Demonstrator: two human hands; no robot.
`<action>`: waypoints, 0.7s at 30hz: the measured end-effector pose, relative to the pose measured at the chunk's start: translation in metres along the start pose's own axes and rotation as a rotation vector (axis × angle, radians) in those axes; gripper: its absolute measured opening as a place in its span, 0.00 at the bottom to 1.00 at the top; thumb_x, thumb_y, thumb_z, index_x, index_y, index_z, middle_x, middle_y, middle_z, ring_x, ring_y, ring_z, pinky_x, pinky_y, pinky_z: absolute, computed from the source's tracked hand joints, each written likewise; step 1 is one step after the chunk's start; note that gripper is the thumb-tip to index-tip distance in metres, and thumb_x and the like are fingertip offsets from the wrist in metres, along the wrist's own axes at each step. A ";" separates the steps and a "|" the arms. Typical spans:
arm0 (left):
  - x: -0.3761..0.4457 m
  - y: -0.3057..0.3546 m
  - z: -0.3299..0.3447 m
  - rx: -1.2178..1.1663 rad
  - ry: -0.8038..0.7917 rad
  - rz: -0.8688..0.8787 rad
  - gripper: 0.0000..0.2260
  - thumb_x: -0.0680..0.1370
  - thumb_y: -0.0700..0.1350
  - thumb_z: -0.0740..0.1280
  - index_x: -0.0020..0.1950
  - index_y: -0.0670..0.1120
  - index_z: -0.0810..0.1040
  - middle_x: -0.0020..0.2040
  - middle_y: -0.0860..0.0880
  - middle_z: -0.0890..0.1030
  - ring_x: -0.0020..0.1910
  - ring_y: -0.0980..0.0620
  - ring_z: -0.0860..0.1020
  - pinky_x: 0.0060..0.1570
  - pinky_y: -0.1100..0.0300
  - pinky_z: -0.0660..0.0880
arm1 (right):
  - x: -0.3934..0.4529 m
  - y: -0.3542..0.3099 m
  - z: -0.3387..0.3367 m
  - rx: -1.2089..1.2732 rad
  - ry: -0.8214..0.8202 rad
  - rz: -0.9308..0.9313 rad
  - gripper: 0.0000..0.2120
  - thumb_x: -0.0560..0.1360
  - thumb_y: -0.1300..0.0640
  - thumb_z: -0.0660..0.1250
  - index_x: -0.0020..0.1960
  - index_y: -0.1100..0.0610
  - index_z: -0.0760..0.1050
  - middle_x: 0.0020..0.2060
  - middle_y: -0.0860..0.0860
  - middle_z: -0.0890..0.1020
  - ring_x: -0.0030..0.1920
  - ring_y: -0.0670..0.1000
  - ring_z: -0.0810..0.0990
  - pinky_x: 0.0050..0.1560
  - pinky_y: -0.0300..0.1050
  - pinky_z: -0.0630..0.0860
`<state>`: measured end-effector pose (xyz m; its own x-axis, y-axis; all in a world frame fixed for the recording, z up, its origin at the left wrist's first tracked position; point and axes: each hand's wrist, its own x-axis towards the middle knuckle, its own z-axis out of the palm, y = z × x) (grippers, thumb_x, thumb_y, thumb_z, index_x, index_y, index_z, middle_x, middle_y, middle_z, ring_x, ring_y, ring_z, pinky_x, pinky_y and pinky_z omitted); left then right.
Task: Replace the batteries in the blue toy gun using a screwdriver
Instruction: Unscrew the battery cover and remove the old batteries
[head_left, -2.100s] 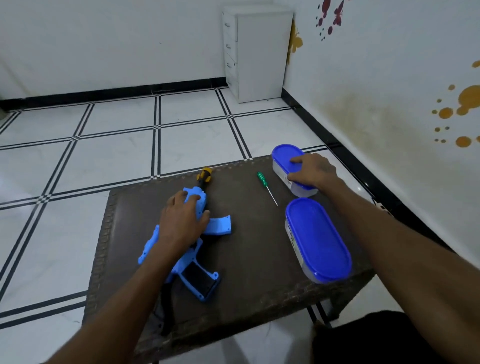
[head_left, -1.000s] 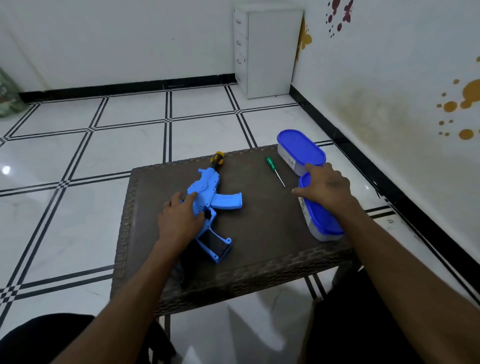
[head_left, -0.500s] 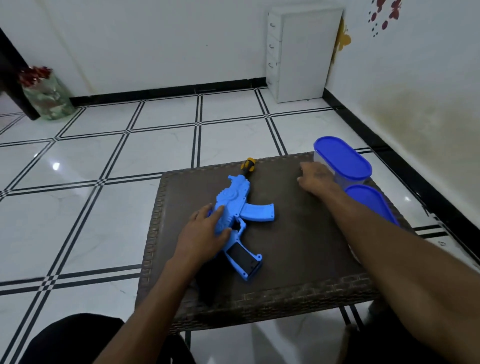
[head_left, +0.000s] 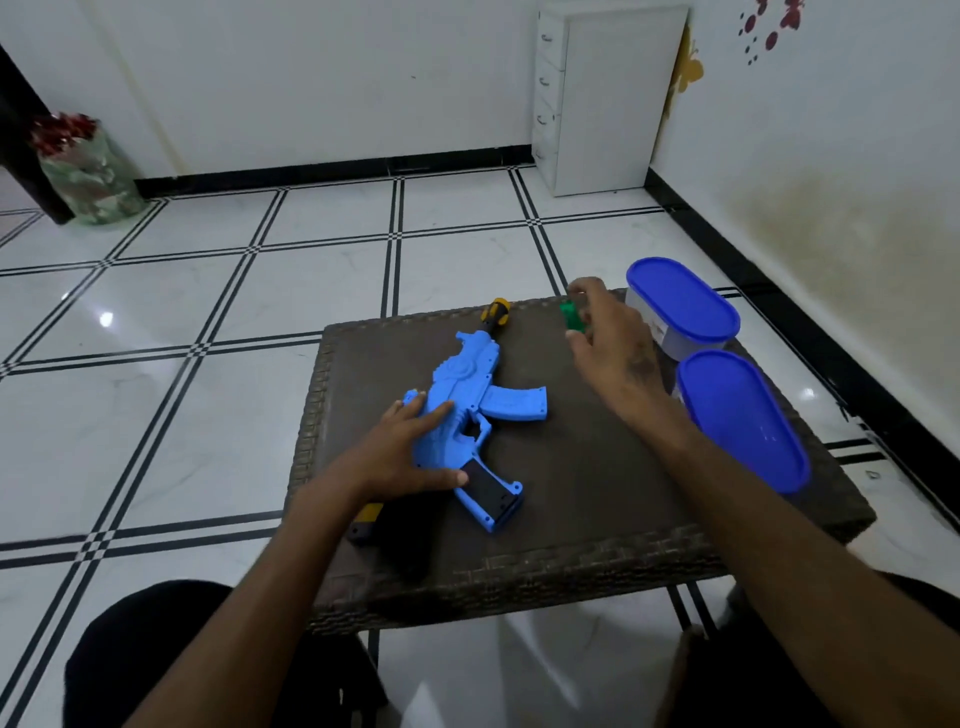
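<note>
Left hand (head_left: 402, 449) lies flat, fingers spread, pressing blue toy gun (head_left: 470, 410) onto table (head_left: 587, 488) mid-left; keep it pinned, cover side up. Right hand (head_left: 615, 345) at table's far edge, fingers curled round green screwdriver (head_left: 571, 315) handle; firm up grip before lifting. Two blue-lidded containers (head_left: 680, 306) just right; steer clear.

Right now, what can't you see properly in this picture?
All in the head view:
- Screwdriver: only its green handle shows; the right hand covers the shaft, and whether the grip has closed on it is unclear.
- Blue toy gun: the left hand and forearm hide its rear part.
- Battery compartment and screw: not visible.
- Two blue-lidded containers: contents hidden by lids.
- Near container: partly behind the right forearm.
</note>
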<state>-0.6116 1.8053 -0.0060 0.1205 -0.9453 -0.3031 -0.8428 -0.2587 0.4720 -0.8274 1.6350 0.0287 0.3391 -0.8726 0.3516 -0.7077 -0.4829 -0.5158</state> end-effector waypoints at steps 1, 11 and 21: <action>-0.003 -0.003 0.002 0.019 0.012 0.029 0.43 0.70 0.62 0.72 0.79 0.58 0.52 0.81 0.50 0.45 0.79 0.49 0.41 0.76 0.49 0.49 | -0.010 -0.007 -0.003 0.084 0.010 0.013 0.26 0.76 0.61 0.70 0.70 0.49 0.66 0.56 0.53 0.80 0.54 0.52 0.80 0.51 0.49 0.81; 0.001 -0.003 0.020 0.075 0.196 0.042 0.40 0.72 0.65 0.68 0.79 0.59 0.53 0.81 0.51 0.47 0.79 0.51 0.47 0.74 0.49 0.58 | -0.079 -0.045 -0.013 0.777 0.056 0.071 0.21 0.75 0.65 0.71 0.65 0.52 0.75 0.50 0.50 0.82 0.47 0.46 0.84 0.47 0.39 0.81; 0.013 0.019 0.032 -0.047 0.245 -0.070 0.41 0.70 0.71 0.64 0.79 0.56 0.57 0.80 0.49 0.49 0.79 0.50 0.47 0.76 0.41 0.48 | -0.095 -0.037 -0.005 0.821 -0.002 -0.075 0.24 0.74 0.66 0.72 0.66 0.49 0.76 0.47 0.43 0.79 0.45 0.44 0.83 0.50 0.40 0.80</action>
<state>-0.6428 1.7946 -0.0269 0.3064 -0.9431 -0.1295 -0.8032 -0.3291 0.4965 -0.8369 1.7362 0.0181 0.3692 -0.8356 0.4067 -0.0047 -0.4393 -0.8983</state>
